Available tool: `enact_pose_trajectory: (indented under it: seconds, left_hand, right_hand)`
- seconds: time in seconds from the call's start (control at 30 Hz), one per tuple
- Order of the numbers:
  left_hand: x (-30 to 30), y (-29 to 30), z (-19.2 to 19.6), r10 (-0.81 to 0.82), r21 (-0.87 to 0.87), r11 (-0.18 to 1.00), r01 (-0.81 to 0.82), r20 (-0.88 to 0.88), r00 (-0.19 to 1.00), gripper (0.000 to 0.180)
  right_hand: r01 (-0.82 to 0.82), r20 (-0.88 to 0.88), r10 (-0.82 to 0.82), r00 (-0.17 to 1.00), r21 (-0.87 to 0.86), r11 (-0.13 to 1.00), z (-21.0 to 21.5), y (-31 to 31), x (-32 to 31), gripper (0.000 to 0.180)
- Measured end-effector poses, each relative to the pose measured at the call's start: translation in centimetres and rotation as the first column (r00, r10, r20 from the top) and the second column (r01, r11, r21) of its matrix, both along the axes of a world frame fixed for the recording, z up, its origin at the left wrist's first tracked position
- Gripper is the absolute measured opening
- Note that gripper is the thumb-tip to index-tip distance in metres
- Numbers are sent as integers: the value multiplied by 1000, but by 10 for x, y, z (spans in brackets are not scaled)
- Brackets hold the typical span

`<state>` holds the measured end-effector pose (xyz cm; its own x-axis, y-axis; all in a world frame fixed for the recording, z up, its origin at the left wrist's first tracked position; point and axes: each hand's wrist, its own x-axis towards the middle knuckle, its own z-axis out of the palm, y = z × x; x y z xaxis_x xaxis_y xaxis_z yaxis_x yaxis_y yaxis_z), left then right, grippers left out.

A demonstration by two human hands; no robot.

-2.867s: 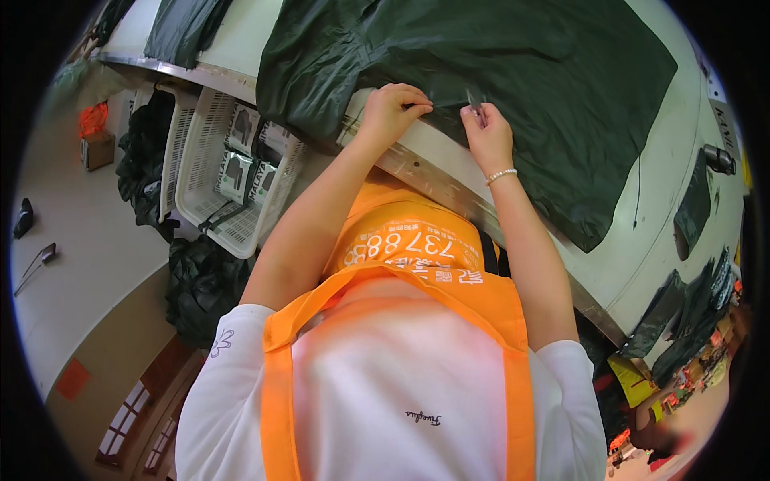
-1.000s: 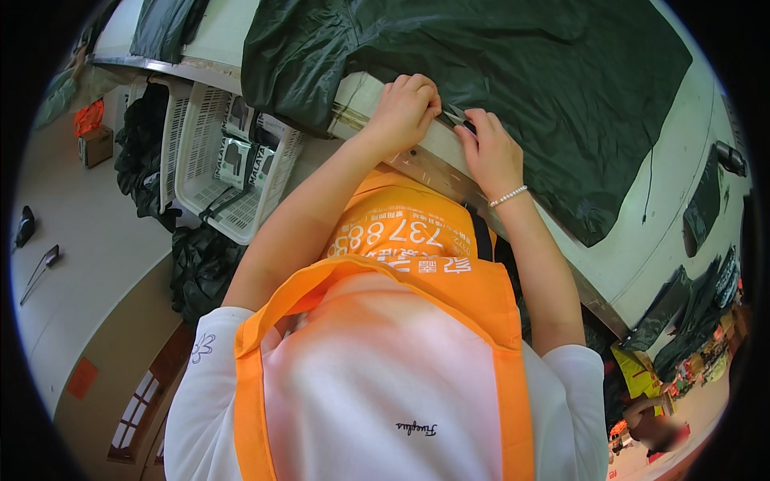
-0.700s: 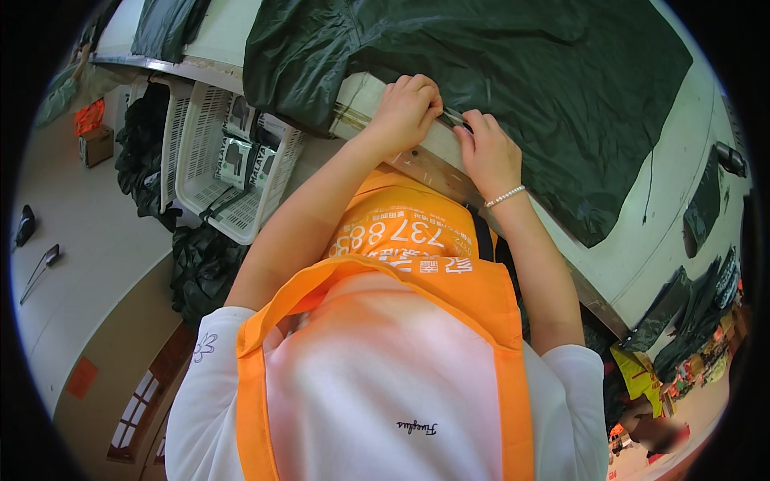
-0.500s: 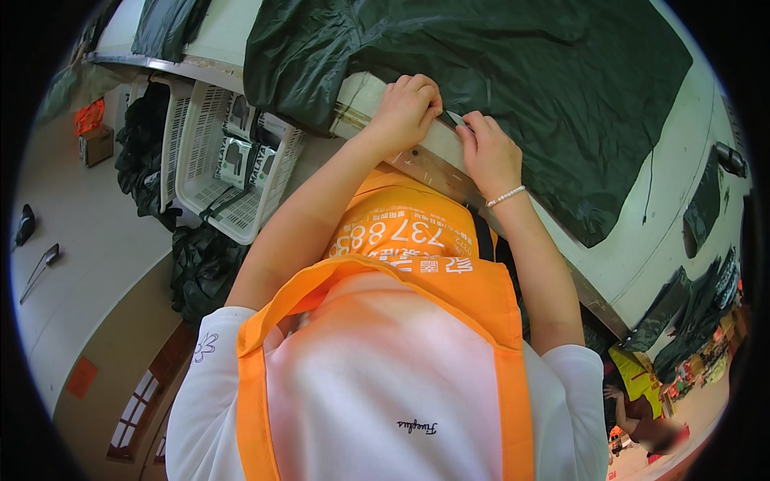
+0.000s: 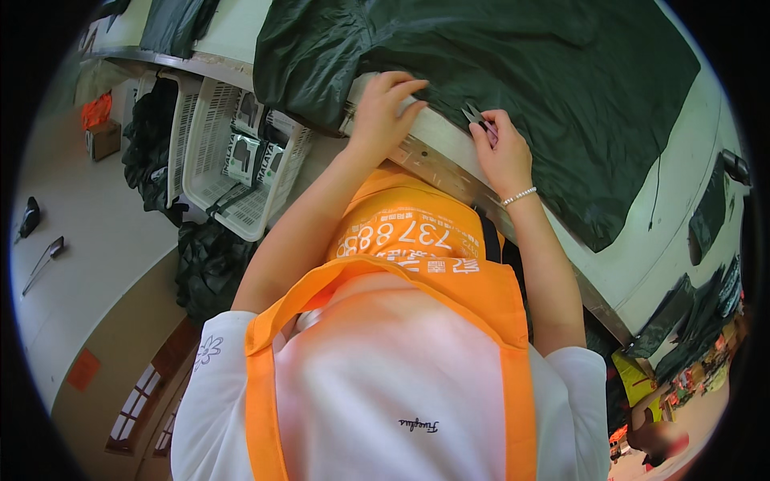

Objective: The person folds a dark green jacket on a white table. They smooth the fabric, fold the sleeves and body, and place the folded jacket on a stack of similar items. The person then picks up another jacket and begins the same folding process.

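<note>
A dark green garment or fabric piece (image 5: 561,88) lies spread over the pale table (image 5: 459,143), slightly wrinkled. My right hand (image 5: 507,160) is closed around small thread snips (image 5: 476,118) with a pinkish handle. Their blades point up and left, slightly parted, beside the near edge of the cloth. My left hand (image 5: 378,116) is at that edge further left, its thumb and forefinger apart. Nothing shows between them, though its other fingers are partly hidden.
To the left, beside the table, a white plastic basket (image 5: 191,172) contains several printed packets (image 5: 242,156). Dark cloth (image 5: 210,268) is heaped below it. More dark pieces (image 5: 674,313) lie at the table's right end. At lower right there is another person (image 5: 646,433).
My hands have moved apart from the cloth's edge. The left fingers have spread, and the right hand has drawn slightly right and down, bringing the snips into clearer view.
</note>
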<state>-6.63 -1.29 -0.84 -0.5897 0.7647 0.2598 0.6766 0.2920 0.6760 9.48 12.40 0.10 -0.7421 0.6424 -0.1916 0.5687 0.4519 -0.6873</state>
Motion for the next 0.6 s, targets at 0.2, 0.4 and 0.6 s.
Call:
enact_pose_trajectory:
  seconds: [0.2,0.4,0.6]
  left_hand:
    - [-4,28,-6,-14,-186,982,25,57,998,18]
    - [-16,29,-10,-39,-122,991,60,166,985,13]
    - [-19,22,-7,-21,-119,991,65,339,941,8]
  right_hand:
    - [-4,-10,4,1000,-10,1000,0,-2,0,25]
    - [19,-24,-18,1000,26,999,-3,-3,1,25]
    - [11,-18,-11,1000,1,1000,-1,-3,1,25]
